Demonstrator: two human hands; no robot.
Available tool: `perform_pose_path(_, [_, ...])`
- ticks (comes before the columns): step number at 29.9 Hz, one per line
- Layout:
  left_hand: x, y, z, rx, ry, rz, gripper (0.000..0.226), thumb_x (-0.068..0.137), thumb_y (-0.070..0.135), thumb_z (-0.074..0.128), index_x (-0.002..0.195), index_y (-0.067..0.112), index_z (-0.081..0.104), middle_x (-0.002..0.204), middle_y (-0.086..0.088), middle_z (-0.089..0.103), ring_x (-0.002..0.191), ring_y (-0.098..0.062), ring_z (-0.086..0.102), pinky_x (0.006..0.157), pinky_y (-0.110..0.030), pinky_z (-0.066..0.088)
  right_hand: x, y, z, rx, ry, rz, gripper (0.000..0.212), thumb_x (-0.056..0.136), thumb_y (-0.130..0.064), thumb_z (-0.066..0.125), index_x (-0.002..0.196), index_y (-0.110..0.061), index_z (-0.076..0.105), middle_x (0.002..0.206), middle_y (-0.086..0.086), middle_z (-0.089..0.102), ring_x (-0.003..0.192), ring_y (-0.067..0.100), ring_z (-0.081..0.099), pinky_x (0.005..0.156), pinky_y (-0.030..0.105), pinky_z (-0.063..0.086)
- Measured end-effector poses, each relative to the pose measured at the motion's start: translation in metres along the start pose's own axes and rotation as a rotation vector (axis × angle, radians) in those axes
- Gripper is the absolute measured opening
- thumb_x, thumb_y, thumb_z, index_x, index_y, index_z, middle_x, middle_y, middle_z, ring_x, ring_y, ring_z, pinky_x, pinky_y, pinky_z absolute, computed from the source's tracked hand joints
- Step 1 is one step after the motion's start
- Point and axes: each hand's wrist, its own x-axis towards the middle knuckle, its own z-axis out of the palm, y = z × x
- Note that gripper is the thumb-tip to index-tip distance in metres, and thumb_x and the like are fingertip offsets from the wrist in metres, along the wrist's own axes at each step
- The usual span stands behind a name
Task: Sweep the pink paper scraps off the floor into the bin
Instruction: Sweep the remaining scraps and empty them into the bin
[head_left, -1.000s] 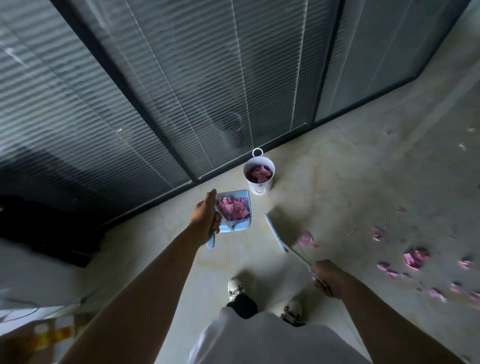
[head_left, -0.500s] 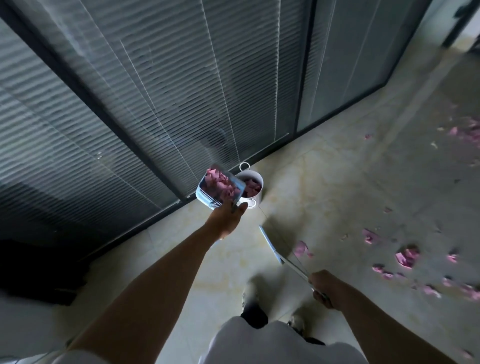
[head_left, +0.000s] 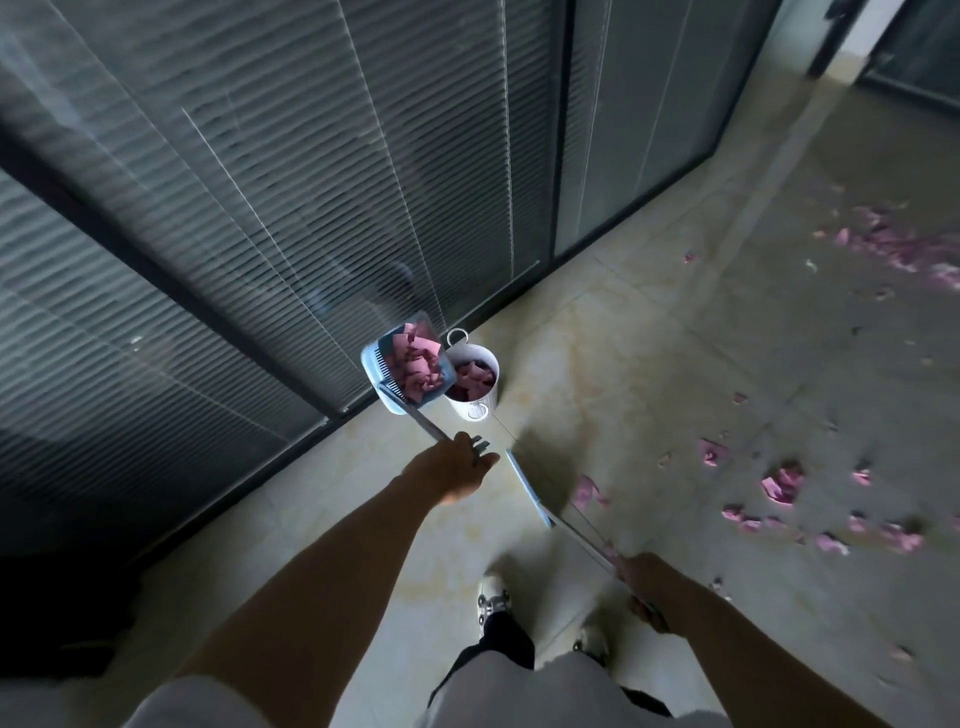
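My left hand (head_left: 453, 470) grips the handle of a light blue dustpan (head_left: 408, 364), which is raised and tilted over the left rim of a white bin (head_left: 475, 397). Pink paper scraps fill the pan, and more lie inside the bin. My right hand (head_left: 641, 574) holds the thin handle of a broom (head_left: 530, 491), whose pale blue head rests on the floor near one pink scrap (head_left: 587, 491). Several pink scraps (head_left: 782, 483) lie scattered on the floor to the right, with a larger patch (head_left: 898, 249) at the far right.
A wall of glass panels with grey blinds (head_left: 311, 182) runs along the left and back, and the bin stands close to its base. My feet (head_left: 493, 603) are on the beige tiled floor below the broom. A dark object (head_left: 52, 613) sits at the lower left.
My left hand has lifted the loaded dustpan from the floor up to the bin and tilted it over the rim. The broom in my right hand has stayed almost still.
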Motion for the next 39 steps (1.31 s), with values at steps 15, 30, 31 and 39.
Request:
perform_pose_path(15, [0.009,-0.003,0.01,0.203,-0.106,0.068,0.062,0.097,0.056,0.034,0.143,0.015,0.037,0.15,-0.002,0.043,0.134,-0.026,0.046,0.105,-0.042,0.04,-0.011,-0.013,-0.008,0.066,-0.027,0.063,0.036,0.1,-0.03,0.042,0.072,-0.01,0.052,0.043,0.003,0.042,0.021,0.008,0.035,0.031,0.01,0.025])
perform_pose_path(30, [0.005,0.002,0.021,0.585,-0.127,0.197,0.049,0.098,0.049,0.032,0.141,0.026,0.042,0.143,0.001,0.047,0.125,-0.025,0.053,0.093,-0.043,0.049,-0.024,-0.019,-0.01,0.023,-0.073,0.049,0.036,0.099,-0.017,0.039,0.065,-0.012,0.049,0.04,-0.002,0.04,0.02,0.003,0.034,0.028,0.009,0.024])
perform_pose_path(31, [0.004,0.004,0.022,0.591,-0.129,0.178,0.05,0.098,0.048,0.035,0.141,0.023,0.042,0.141,0.0,0.049,0.124,-0.025,0.055,0.092,-0.041,0.05,-0.025,-0.02,-0.01,0.023,-0.07,0.053,0.035,0.099,-0.017,0.04,0.065,-0.012,0.048,0.038,-0.002,0.041,0.02,0.003,0.035,0.029,0.01,0.024])
perform_pose_path(39, [-0.002,0.018,0.028,0.685,-0.118,0.159,0.051,0.097,0.045,0.047,0.141,0.018,0.043,0.139,0.003,0.052,0.124,-0.025,0.055,0.095,-0.041,0.05,-0.018,-0.015,-0.011,0.085,-0.071,0.067,0.027,0.098,-0.021,0.041,0.075,-0.01,0.049,0.049,0.003,0.041,0.021,0.007,0.033,0.032,0.009,0.023])
